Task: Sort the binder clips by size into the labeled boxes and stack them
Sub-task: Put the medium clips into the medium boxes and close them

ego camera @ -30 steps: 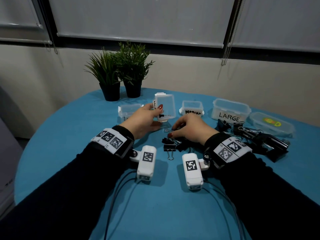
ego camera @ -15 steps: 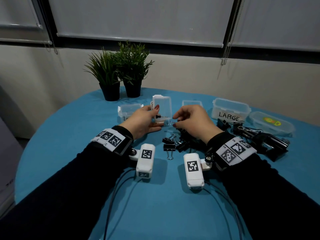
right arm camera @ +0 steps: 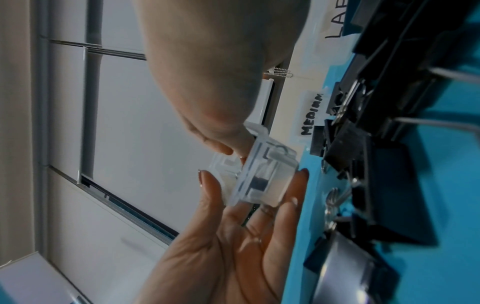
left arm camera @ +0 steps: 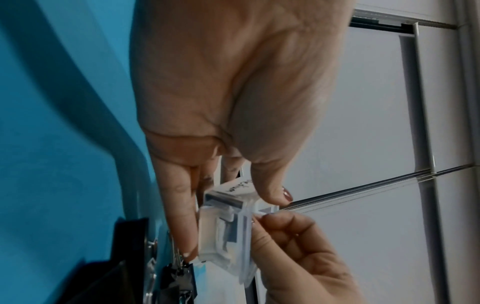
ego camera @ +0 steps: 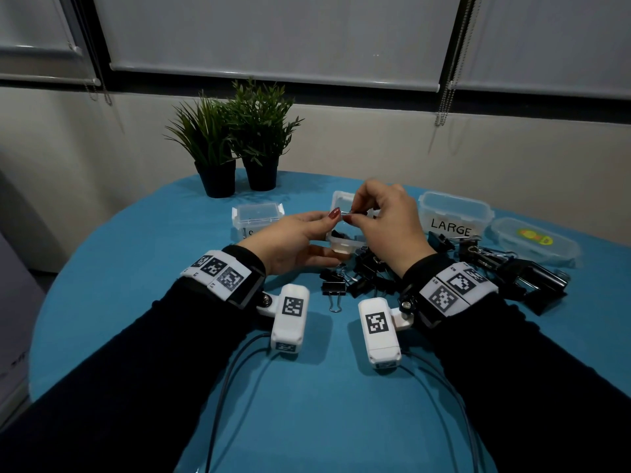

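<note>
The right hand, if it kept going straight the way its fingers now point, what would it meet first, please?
Probably the small clear plastic box that the left hand holds: the right hand pinches at its upper rim, fingertips pointing left. Depth is unclear.

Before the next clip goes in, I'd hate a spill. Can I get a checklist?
1. Grip: the left hand grips the small box: ok.
2. Pinch: the right hand pinches at the lid edge: ok.
3. Lid fully open: cannot tell.
4. One dark clip lies inside: ok.
5. Supply: loose clips lie on the table by the hands: ok.
</note>
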Demonstrator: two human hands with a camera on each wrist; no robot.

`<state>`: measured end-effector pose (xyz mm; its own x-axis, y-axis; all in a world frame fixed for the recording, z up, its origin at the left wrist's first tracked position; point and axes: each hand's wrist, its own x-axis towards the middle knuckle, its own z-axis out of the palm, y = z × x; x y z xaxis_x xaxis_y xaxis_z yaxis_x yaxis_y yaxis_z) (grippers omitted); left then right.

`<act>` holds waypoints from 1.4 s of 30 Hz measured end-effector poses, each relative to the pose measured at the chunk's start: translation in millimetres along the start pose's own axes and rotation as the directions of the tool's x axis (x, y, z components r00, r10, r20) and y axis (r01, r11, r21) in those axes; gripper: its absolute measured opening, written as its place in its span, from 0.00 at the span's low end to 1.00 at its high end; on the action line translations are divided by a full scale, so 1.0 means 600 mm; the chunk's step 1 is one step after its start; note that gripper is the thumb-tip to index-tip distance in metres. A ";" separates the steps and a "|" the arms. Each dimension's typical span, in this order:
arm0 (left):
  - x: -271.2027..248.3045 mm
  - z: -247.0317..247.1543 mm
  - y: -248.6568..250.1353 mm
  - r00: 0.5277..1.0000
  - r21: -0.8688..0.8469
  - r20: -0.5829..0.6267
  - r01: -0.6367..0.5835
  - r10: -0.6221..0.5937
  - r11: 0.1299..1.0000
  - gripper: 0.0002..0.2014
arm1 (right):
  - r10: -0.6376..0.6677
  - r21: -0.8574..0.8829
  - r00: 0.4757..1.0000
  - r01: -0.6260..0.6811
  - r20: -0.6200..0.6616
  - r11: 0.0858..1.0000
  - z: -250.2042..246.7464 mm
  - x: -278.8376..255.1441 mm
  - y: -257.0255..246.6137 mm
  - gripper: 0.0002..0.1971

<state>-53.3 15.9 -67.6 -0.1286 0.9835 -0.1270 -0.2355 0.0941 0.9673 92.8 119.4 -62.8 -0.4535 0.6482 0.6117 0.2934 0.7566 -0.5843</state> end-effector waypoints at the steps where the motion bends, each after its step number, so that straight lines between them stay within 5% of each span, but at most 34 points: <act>1: 0.000 -0.001 0.000 1.000 -0.005 0.003 -0.008 0.008 1.000 0.24 | 0.003 -0.022 1.000 -0.003 0.028 1.000 0.000 -0.001 0.002 0.12; 7: 0.000 -0.005 0.000 0.997 0.000 -0.056 -0.054 0.054 0.999 0.18 | -0.007 -0.093 0.981 0.025 0.192 0.995 0.002 0.001 0.005 0.01; 11: 0.004 -0.010 0.003 0.987 -0.051 -0.136 -0.089 0.081 0.995 0.17 | -0.030 -0.018 0.976 0.034 0.215 0.999 -0.004 -0.006 -0.001 0.12; 16: 0.012 -0.011 0.001 0.967 -0.040 -0.234 -0.113 0.101 0.993 0.07 | -0.006 0.117 0.998 -0.001 0.058 0.993 -0.013 -0.007 0.001 0.07; 18: 0.015 -0.013 0.000 0.958 -0.028 -0.265 -0.118 0.107 0.993 0.07 | 0.045 0.122 0.982 -0.068 0.182 0.990 -0.024 -0.005 -0.002 0.08; 22: 0.021 -0.012 -0.001 0.934 0.026 -0.334 -0.126 0.128 0.992 0.05 | 0.126 -0.031 0.799 -0.134 0.588 0.991 -0.045 -0.017 -0.014 0.12; 26: 0.025 -0.017 -0.004 0.914 0.096 -0.383 -0.102 0.131 0.990 0.06 | 0.175 -0.127 0.657 -0.121 0.733 0.984 -0.059 -0.021 -0.024 0.18; 29: 0.025 -0.019 -0.005 0.911 0.131 -0.394 -0.071 0.118 0.989 0.07 | 0.211 -0.172 0.613 -0.122 0.762 0.977 -0.058 -0.021 -0.023 0.21; 38: 0.025 -0.019 -0.007 0.923 0.151 -0.367 -0.063 0.116 0.986 0.20 | 0.140 -0.055 0.672 -0.146 0.727 0.988 -0.050 -0.019 -0.007 0.14; 42: 0.024 -0.016 -0.003 0.935 0.075 -0.342 -0.072 0.094 0.995 0.15 | 0.098 0.085 0.773 -0.193 0.627 0.977 -0.048 -0.018 -0.007 0.14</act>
<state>-63.7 28.3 -73.2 -0.4722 0.8754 -0.1033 -0.1528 0.0341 0.9877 120.3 111.6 -51.4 -0.8496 0.5212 0.0810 0.3024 0.6071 -0.7348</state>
